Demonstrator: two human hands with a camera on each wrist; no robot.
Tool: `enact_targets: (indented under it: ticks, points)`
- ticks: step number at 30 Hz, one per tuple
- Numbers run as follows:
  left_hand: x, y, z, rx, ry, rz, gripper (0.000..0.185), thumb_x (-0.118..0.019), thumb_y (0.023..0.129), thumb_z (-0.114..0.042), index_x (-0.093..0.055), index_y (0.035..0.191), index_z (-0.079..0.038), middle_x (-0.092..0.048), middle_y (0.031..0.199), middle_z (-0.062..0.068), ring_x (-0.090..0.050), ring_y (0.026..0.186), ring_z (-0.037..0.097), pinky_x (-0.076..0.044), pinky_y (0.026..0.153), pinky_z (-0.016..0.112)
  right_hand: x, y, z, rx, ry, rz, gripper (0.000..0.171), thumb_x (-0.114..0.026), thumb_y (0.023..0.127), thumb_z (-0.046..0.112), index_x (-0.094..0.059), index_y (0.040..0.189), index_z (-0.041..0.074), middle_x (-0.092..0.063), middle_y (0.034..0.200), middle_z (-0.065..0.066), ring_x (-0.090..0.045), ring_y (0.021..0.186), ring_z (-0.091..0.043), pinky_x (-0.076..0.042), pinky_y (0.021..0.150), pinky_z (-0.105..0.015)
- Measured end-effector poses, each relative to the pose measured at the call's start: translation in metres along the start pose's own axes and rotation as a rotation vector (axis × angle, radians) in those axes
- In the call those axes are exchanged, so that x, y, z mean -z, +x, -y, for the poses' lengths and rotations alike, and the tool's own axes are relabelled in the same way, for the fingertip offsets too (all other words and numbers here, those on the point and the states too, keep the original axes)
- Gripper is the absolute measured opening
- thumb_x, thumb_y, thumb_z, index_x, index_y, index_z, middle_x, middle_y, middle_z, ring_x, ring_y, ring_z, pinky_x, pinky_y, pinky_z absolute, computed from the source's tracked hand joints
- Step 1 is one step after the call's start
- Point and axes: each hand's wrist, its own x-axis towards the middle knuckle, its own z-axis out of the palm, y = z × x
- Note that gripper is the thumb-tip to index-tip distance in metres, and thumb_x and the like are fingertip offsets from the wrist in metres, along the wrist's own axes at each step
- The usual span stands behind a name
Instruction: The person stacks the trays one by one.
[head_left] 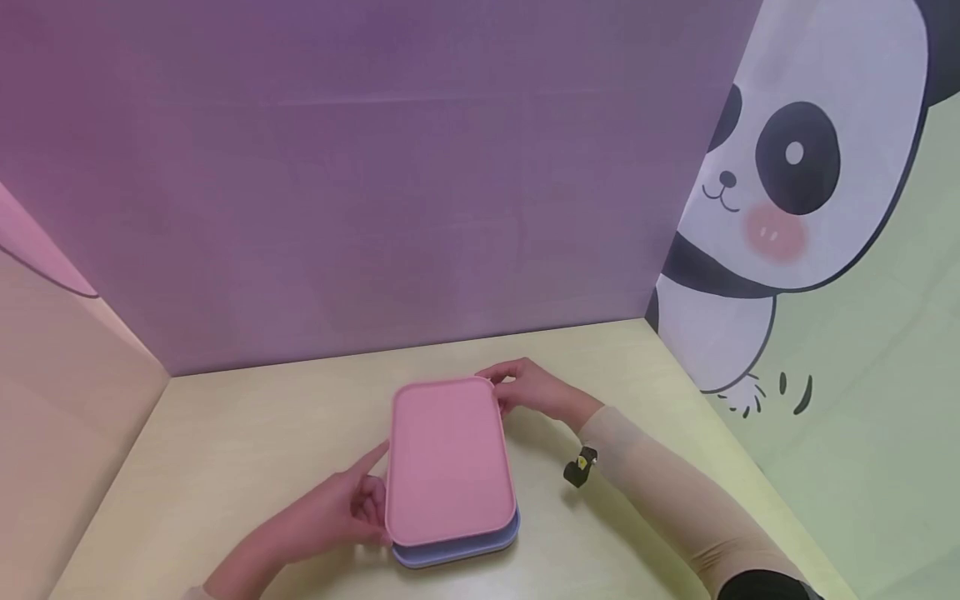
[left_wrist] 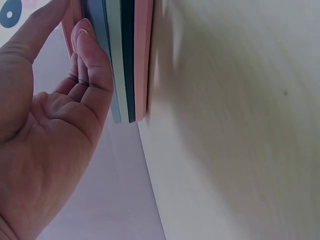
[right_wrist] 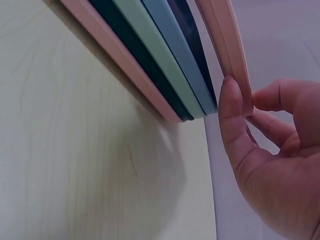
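Observation:
A shallow pink rectangular tray (head_left: 450,462) is tilted over a stack of similar trays. Its far right corner is pinched between thumb and fingers of my right hand (head_left: 532,392). On the opposite long side, my left hand (head_left: 322,512) holds its edge, with the thumb near the close left corner. Below it, a blue tray (head_left: 457,550) shows at the near end. Light green (right_wrist: 155,60), dark teal (right_wrist: 137,60) and pink layers (right_wrist: 122,57) lie lower in the right wrist view. There, a gap separates the held tray from the stack.
The stack stands on a pale wooden table (head_left: 277,425). A purple wall (head_left: 397,208) rises behind the table, and a panda-printed panel (head_left: 862,333) borders the right side. A small black device (head_left: 580,467) sits by the right wrist.

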Motion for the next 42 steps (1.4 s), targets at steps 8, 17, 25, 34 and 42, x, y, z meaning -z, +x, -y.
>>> enact_targets:
  ticks: [8,17,25,34,42]
  points:
    - [-0.006,-0.001,0.0,0.016,0.005,-0.004,0.127,-0.094,0.087,-0.006,0.0,0.173,0.007,-0.071,0.095,0.007,-0.069,0.083,0.016,-0.062,0.076,0.028,-0.001,0.002,-0.008,-0.011,-0.011,-0.005,0.038,-0.071,0.1,0.011,-0.079,0.137,0.014,-0.065,0.107,-0.012,-0.078,0.083,-0.026,-0.067,0.082,-0.04]
    - [-0.01,-0.002,-0.004,0.022,0.034,-0.015,0.125,-0.094,0.088,-0.007,-0.004,0.173,0.007,-0.069,0.092,0.006,-0.067,0.081,0.013,-0.06,0.074,0.026,-0.004,0.002,-0.011,-0.008,-0.005,0.013,0.039,-0.07,0.101,0.011,-0.077,0.14,0.011,-0.07,0.1,-0.01,-0.078,0.083,-0.024,-0.067,0.08,-0.04]
    - [-0.011,-0.003,0.0,-0.005,0.033,-0.013,0.123,-0.093,0.089,-0.008,-0.005,0.175,0.004,-0.07,0.092,0.003,-0.068,0.081,0.013,-0.061,0.074,0.027,-0.005,0.002,-0.013,-0.005,-0.013,0.024,0.042,-0.066,0.102,0.006,-0.075,0.143,0.01,-0.073,0.094,-0.009,-0.076,0.08,-0.022,-0.067,0.078,-0.038]
    - [-0.011,-0.005,0.002,0.002,0.017,-0.014,0.125,-0.094,0.089,-0.008,-0.003,0.175,0.004,-0.07,0.094,0.005,-0.067,0.082,0.013,-0.06,0.075,0.027,-0.007,-0.001,-0.019,0.013,-0.042,0.057,0.045,-0.061,0.107,0.007,-0.068,0.152,0.011,-0.072,0.091,-0.008,-0.074,0.075,-0.019,-0.066,0.077,-0.036]
    - [-0.011,-0.005,0.002,0.008,0.024,-0.017,0.126,-0.095,0.088,-0.01,-0.005,0.174,0.005,-0.07,0.094,0.005,-0.067,0.082,0.013,-0.06,0.075,0.027,-0.006,-0.004,-0.02,0.005,-0.019,0.083,0.046,-0.062,0.109,0.012,-0.065,0.155,0.013,-0.073,0.093,-0.009,-0.073,0.075,-0.02,-0.066,0.077,-0.036]
